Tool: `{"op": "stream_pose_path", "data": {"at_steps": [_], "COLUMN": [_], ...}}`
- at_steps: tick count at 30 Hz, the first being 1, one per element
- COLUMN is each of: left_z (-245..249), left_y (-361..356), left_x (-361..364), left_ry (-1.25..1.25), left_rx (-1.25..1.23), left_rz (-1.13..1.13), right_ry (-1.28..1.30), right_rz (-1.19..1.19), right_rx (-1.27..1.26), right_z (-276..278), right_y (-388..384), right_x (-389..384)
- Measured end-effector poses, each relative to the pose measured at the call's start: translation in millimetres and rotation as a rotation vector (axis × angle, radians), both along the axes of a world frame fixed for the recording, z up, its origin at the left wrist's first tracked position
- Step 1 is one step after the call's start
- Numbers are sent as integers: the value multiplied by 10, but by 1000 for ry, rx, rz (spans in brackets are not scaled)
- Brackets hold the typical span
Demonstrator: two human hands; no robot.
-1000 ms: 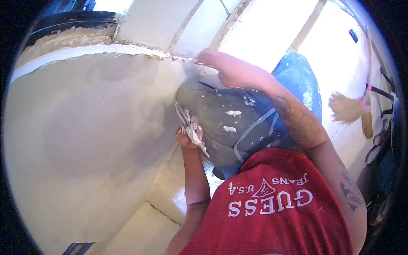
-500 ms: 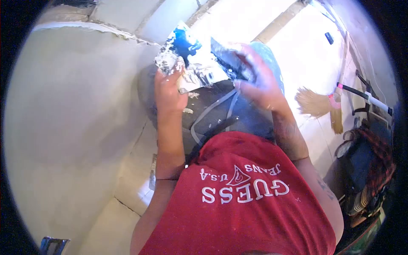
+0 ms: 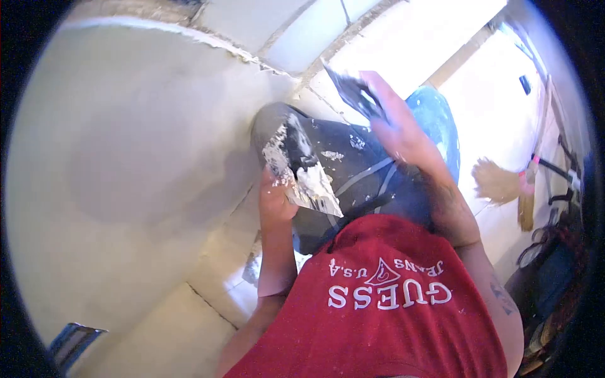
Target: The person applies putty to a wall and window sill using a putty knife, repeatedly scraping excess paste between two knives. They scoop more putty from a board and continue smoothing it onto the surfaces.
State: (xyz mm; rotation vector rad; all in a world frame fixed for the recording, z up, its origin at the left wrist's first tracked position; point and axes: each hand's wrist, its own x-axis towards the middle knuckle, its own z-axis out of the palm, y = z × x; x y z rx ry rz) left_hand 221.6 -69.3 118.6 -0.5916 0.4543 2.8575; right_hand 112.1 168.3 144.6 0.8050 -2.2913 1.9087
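My left hand is closed on the lower left edge of a flat plate smeared with white paste, with a dark patch across its middle. The plate is tilted over my legs. My right hand, a little blurred, grips a dark flat trowel by its back. The trowel is up and to the right of the plate, apart from it. Its far side is hidden.
A smooth pale wall fills the left. A blue bucket stands beyond my right arm. To the right are a straw broom and dark cloth. A striped object is at the lower left.
The plate has come down nearer my body, and the trowel has moved away from it. The whole view has shifted, so the broom and the shirt appear farther right and lower.
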Motion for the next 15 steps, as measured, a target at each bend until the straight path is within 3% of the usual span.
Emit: {"op": "stream_pose_path", "data": {"at_steps": [1, 3, 5, 8, 10, 11, 14, 15], "left_z": [-94, -276, -348, -490, -515, -476, -474, -436], "left_y": [-9, -84, -104, -185, -172, -153, -155, -154], "left_x": [-35, -44, -98, -122, -125, -141, -161, -164], "left_ry": [160, 97, 32, 42, 77, 101, 101, 103], "left_rx": [-191, -300, -372, -144, -221, -245, -247, -275], "left_rz": [-78, -77, -60, -68, -68, -76, -101, -107], "right_ry": [-11, -35, -7, 213, 284, 202, 371, 293], "right_rz": [-6, -16, -3, 16, 0, 70, 155, 139], "right_rx": [-59, -170, -85, -48, -35, -15, 4, 39], "right_z": [68, 235, 506, 670, 715, 790, 710, 869], "right_y": [-128, -442, -666, -977, -1133, -1114, -1191, -1198], "right_x": [-185, -556, -759, -1028, -1058, -1019, -1053, -940]}}
